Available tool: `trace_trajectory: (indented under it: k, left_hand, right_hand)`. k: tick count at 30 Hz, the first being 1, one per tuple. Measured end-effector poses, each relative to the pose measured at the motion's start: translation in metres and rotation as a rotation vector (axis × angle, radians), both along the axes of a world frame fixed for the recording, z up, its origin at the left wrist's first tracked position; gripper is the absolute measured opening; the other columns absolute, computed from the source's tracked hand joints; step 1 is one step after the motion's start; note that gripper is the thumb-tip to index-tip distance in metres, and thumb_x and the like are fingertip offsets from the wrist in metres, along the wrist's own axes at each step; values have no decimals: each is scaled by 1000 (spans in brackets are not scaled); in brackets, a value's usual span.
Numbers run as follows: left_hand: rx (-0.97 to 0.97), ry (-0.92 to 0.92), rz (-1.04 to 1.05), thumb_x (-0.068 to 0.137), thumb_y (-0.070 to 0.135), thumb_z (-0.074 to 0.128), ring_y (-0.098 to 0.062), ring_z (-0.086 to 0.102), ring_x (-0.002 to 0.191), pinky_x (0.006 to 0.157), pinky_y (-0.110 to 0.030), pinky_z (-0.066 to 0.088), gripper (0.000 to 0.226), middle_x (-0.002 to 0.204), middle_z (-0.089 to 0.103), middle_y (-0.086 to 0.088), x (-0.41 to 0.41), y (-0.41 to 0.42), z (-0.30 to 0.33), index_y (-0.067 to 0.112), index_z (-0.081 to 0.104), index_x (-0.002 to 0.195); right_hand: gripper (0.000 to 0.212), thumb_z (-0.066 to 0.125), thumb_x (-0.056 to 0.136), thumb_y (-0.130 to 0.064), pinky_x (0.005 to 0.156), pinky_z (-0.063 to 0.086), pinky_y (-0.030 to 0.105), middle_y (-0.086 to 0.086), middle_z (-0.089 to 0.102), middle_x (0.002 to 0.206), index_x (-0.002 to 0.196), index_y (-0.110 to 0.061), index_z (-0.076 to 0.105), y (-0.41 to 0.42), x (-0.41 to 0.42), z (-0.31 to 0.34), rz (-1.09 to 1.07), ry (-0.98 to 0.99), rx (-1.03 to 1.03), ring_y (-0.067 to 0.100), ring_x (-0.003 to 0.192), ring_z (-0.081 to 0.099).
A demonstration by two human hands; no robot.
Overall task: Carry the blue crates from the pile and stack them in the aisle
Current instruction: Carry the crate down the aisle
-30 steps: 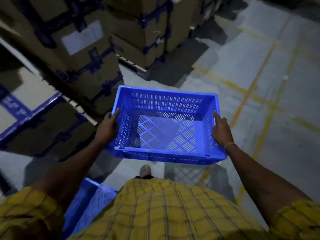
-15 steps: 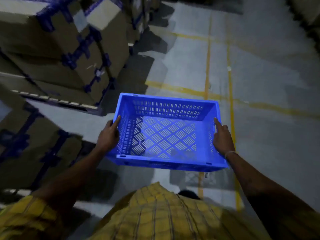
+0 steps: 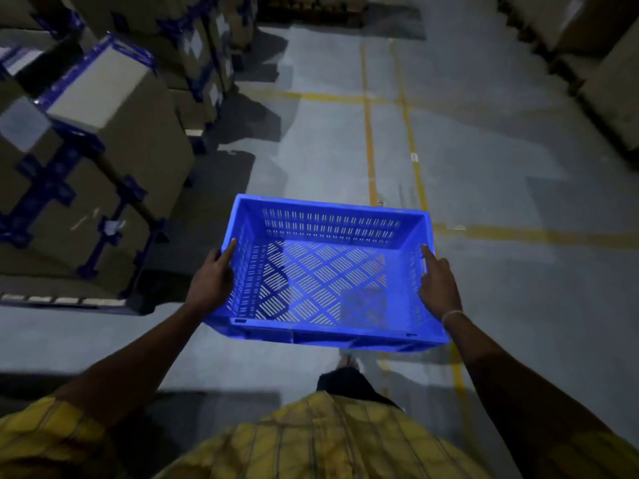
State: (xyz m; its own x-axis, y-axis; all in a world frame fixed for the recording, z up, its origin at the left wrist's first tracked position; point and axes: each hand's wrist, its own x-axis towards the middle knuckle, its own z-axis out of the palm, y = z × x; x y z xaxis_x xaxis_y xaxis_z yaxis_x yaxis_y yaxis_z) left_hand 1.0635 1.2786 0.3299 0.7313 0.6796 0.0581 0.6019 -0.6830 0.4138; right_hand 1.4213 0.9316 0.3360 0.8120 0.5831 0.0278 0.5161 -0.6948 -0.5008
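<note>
Blue crate (image 3: 325,274) up off the floor, empty, held level in front of the yellow checked shirt (image 3: 321,440). Left hand (image 3: 211,281) clamps its left wall, right hand (image 3: 439,283) its right wall, fingers wrapped on the rims. Beyond the crate, yellow floor lines (image 3: 368,133); left of it, stacked cartons (image 3: 114,160).
</note>
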Motion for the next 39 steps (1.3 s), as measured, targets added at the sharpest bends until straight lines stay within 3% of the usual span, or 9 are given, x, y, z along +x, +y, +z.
trace_trajectory:
  k: [3,7,14,21,31,36,39]
  left_hand:
    - [18,-21,-16,90,33,39,-42,63,93,71,-48,55,69,131,49,-17,66,30,15,27,28,158]
    - [25,-52,18,92,15,52,-47,63,92,69,-50,54,71,129,50,-21,144,74,26,24,29,158]
    - [3,-84,31,88,3,58,-47,61,82,66,-50,53,76,121,50,-21,260,173,18,21,31,157]
    - [-12,-85,17,87,2,59,-49,63,89,67,-51,54,78,131,50,-24,391,319,-6,22,32,158]
    - [-17,-51,-23,89,4,59,-51,63,95,70,-52,53,75,134,49,-25,568,513,24,21,33,157]
    - [-32,-44,-26,90,7,57,-50,62,94,71,-53,53,73,134,48,-24,664,602,16,19,32,158]
    - [-18,-47,-20,88,4,58,-49,63,94,70,-52,54,76,132,48,-24,730,655,3,21,32,157]
  right_hand:
    - [75,48,85,5,72,46,40,19,46,110,153,-23,32,29,64,11,15,9,7,43,85,55]
    - [76,48,84,5,74,48,43,20,46,112,152,-24,33,78,149,27,19,-8,16,43,86,56]
    - [74,48,86,2,74,48,44,20,45,112,153,-24,30,187,274,38,49,-57,2,44,85,55]
    - [73,47,87,2,73,47,43,21,46,112,153,-24,30,327,395,16,29,-71,-7,43,85,56]
    - [75,48,85,1,73,48,44,19,46,111,153,-27,30,505,551,27,-39,-58,-28,44,87,57]
    - [75,48,85,2,78,48,43,23,46,123,153,-24,30,594,652,18,-27,-59,-21,43,99,56]
    - [74,48,86,2,75,49,44,19,46,114,153,-26,30,648,720,9,-23,-53,-7,43,91,56]
